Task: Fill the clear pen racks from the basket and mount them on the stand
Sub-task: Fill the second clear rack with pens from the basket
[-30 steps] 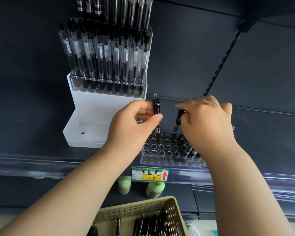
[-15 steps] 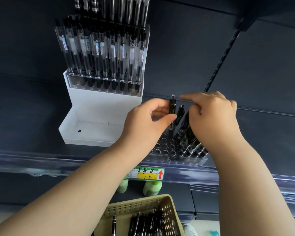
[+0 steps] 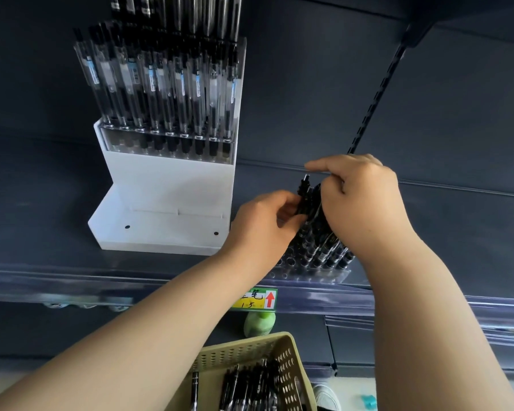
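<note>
Clear rack [image 3: 309, 275], two hands [image 3: 264, 223] [image 3: 365, 203] gripping pens [image 3: 306, 200], one basket [image 3: 250, 348]

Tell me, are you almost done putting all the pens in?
Partway. One full rack already sits on the white stand. Now the left hand pinches a black pen over a second rack on the shelf, while the right hand grips the standing pens there; its left holes are bare. Spare pens wait in the basket, and this rack isn't mounted.
</note>
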A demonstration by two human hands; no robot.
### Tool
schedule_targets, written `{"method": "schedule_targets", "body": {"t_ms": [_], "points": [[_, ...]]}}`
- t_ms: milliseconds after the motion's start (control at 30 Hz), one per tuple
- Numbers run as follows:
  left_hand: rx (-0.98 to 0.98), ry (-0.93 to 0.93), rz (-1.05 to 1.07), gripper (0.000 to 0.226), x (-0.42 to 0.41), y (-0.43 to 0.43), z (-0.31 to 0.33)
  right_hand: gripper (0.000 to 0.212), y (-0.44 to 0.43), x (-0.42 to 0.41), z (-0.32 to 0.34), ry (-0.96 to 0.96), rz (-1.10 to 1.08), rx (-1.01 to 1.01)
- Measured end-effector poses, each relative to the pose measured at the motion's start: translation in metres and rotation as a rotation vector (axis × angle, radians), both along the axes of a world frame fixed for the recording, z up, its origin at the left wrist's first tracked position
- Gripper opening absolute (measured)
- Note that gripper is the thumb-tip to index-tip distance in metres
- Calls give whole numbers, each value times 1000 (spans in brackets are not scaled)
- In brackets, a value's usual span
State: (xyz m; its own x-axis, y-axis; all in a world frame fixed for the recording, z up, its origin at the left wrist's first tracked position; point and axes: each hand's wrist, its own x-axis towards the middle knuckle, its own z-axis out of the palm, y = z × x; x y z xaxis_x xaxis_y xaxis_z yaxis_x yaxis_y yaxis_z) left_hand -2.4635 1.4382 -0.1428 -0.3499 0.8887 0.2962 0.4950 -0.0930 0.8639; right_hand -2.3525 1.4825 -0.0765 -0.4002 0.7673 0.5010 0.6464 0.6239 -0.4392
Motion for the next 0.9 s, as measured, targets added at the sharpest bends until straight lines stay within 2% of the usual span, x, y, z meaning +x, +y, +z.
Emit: {"method": "schedule_targets", "body": {"t_ms": [300,433,533,600,700,800,900], "points": [[-66,62,36,21,-4,-2,-4,41,-5,3,4,62,23,96],[-97,181,49,29,-14,-20,-7,39,-23,6,4,177,64,246],[-111,290,69,31,-21,-45,-7,36,-47,10,-7,173,134,325],[-115,388,81,32,-25,-63,-7,35,-64,12,-19,121,220,279],[-136,506,99,33,-29,-92,-10,36,-89,11,-39,-58,359,90],[-208,510,113,35,-32,-116,-22,36,-104,9,-61,-230,415,-137],[-297,504,152,34,-32,-147,-38,36,-120,8,-81,-334,406,-279]]}}
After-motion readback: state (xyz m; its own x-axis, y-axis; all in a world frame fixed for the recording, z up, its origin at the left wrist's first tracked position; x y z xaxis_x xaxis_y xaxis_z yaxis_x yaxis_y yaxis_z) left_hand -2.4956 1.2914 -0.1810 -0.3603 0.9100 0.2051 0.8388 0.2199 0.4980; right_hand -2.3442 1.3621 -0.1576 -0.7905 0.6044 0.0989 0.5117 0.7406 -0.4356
